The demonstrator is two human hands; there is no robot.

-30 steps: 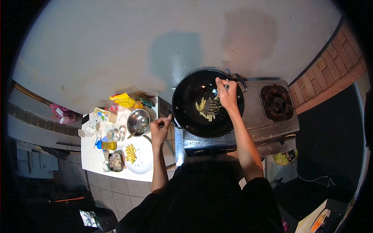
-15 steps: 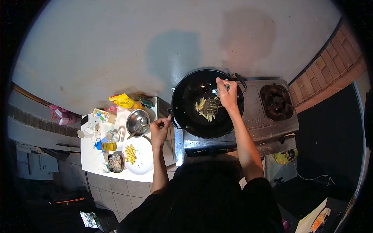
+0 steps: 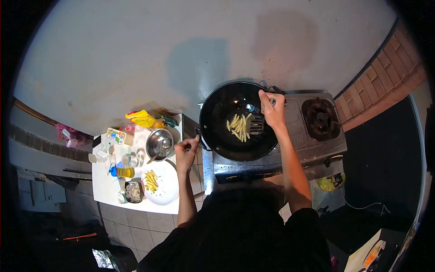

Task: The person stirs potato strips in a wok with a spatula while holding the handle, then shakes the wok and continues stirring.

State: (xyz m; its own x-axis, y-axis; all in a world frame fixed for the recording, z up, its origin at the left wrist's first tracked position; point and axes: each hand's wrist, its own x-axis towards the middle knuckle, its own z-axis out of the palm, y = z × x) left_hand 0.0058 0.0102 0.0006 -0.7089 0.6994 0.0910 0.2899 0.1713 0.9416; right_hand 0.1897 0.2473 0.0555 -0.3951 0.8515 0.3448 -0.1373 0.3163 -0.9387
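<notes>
A black wok sits on the stove with a small heap of fries in its middle. My right hand is closed around the handle of a slotted spatula, whose head rests in the wok just right of the fries. At the wok's left side, my left hand pinches the loop handle. Left of that hand, a white plate bears more fries.
A second burner lies to the right on the stove. On the white table stand a metal bowl with a spoon, a yellow bottle, a yellow bag and a container of food. Behind is a wall.
My right hand has moved right with the spatula. Its head has shifted from over the fries to beside them, uncovering the heap. The left hand stays at the wok handle.
</notes>
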